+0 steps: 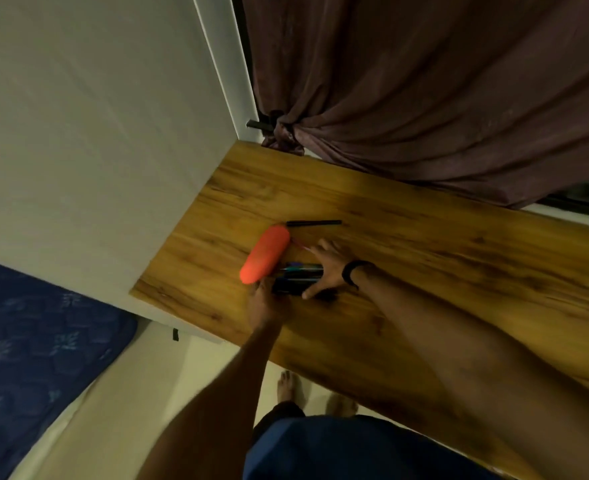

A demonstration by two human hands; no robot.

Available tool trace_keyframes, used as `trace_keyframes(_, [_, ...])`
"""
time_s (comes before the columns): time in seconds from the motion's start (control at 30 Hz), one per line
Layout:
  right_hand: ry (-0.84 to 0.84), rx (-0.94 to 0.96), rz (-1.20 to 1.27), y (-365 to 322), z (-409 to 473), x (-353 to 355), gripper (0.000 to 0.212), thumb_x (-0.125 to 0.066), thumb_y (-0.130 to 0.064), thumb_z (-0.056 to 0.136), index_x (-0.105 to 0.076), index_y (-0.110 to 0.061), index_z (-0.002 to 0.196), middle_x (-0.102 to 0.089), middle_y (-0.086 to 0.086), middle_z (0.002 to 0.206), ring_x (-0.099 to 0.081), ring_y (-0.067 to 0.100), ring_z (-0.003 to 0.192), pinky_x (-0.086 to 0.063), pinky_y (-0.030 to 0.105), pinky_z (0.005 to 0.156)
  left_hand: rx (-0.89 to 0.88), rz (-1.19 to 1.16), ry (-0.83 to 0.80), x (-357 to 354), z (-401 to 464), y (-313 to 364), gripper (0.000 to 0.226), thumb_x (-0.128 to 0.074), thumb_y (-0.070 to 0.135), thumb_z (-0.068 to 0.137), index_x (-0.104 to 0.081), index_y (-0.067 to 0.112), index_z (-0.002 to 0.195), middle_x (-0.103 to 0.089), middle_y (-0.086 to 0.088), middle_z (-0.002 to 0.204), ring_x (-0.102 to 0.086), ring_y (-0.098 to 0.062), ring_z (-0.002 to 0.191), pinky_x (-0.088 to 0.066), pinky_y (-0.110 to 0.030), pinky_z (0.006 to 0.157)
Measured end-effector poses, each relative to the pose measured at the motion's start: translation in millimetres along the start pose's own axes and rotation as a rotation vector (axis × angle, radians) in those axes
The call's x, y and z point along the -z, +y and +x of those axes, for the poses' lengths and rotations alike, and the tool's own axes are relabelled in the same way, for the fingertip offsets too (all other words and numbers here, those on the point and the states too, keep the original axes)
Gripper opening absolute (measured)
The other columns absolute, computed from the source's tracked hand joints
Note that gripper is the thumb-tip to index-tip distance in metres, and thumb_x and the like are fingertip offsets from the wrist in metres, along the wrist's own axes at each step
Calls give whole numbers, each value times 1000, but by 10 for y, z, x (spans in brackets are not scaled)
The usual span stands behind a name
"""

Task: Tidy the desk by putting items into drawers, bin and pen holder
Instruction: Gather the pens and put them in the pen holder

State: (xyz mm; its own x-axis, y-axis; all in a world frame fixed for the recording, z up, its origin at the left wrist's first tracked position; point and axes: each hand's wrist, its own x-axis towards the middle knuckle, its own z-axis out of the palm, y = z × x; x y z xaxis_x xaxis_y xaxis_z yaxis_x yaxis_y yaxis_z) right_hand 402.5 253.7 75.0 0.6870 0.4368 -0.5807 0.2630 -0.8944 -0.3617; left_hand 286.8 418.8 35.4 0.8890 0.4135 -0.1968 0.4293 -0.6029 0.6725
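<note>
Right hand [326, 268] spread wide, herding pens [301, 268]; left hand [263, 299], grip unclear; strays could roll off the bench [424, 244].

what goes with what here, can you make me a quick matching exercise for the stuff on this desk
Things:
1. pouch
2. lone pen
3. wristband
4. curtain

Descriptions:
A. knotted, hanging behind the desk
B. orange, lying on the wood
C. black, lying apart beyond the pouch
D. dark, worn on the right arm

Pairs: 1-B, 2-C, 3-D, 4-A
</note>
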Motion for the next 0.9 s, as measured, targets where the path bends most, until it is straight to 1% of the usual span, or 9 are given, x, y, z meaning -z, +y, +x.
trace_keyframes(0.1, [115,65,-112,7,37,-88,118,-80,-64,57,-21,-21,150,-20,6,151,-19,31,141,-25,50,114,-65,-26,-45,-27,196,114,42,-72,14,70,-66,14,112,-72,-7,106,-69,-25,94,-53,-31,75])
trace_keyframes(0.2, [226,60,-102,46,96,-225,94,-74,-64,66,-35,-21,140,-35,4,139,-34,29,131,-33,44,107,-162,-27,-101,-123,408,154,42,-72,25,66,-69,20,108,-74,2,101,-71,-14,90,-59,-31,74])
trace_keyframes(0.37, [283,-26,-95,136,93,-236,70,-62,-52,86,-35,-14,139,-34,8,146,-32,30,136,-30,45,111,-243,-28,-181,-239,616,321,39,-74,20,73,-64,21,110,-72,7,103,-69,-9,91,-59,-31,75])
trace_keyframes(0.47, [282,-81,-89,270,57,-219,62,-52,-43,96,-30,-12,144,-30,11,152,-31,31,139,-33,44,110,-282,8,-282,-192,680,528,48,-80,33,70,-59,23,112,-65,13,102,-64,-6,89,-57,-28,73])
trace_keyframes(0.57, [289,-143,-90,385,0,-184,54,-44,-39,100,-33,-7,142,-35,14,148,-37,33,133,-38,44,103,-382,25,-296,-158,797,741,47,-71,35,74,-57,14,114,-63,-4,103,-61,-21,87,-53,-37,69])
trace_keyframes(0.67, [339,-214,-126,503,-44,-160,40,-38,-26,103,-37,-7,138,-41,17,142,-48,34,119,-45,45,90,-387,153,-216,-194,1040,890,50,-56,23,83,-48,16,132,-55,-10,131,-56,-32,116,-52,-44,87])
trace_keyframes(0.73, [339,-263,-146,615,-70,-187,48,-41,-25,102,-30,-8,145,-35,18,147,-50,36,117,-47,43,80,-331,290,-255,-248,1221,982,56,-58,21,86,-42,16,140,-39,-11,146,-41,-33,133,-42,-45,105])
trace_keyframes(0.8, [335,-321,-173,744,-81,-244,56,-41,-24,101,-21,-8,150,-30,20,151,-51,39,118,-50,42,73,-347,453,-303,-298,1364,1052,56,-56,19,88,-40,14,141,-35,-13,149,-36,-34,136,-33,-45,111])
trace_keyframes(0.9, [347,-424,-172,838,-115,-283,53,-40,-25,101,-25,-5,147,-37,21,145,-57,36,109,-55,44,74,-398,567,-322,-366,1484,1078,52,-58,22,89,-45,12,138,-40,-14,146,-37,-35,134,-29,-44,111])
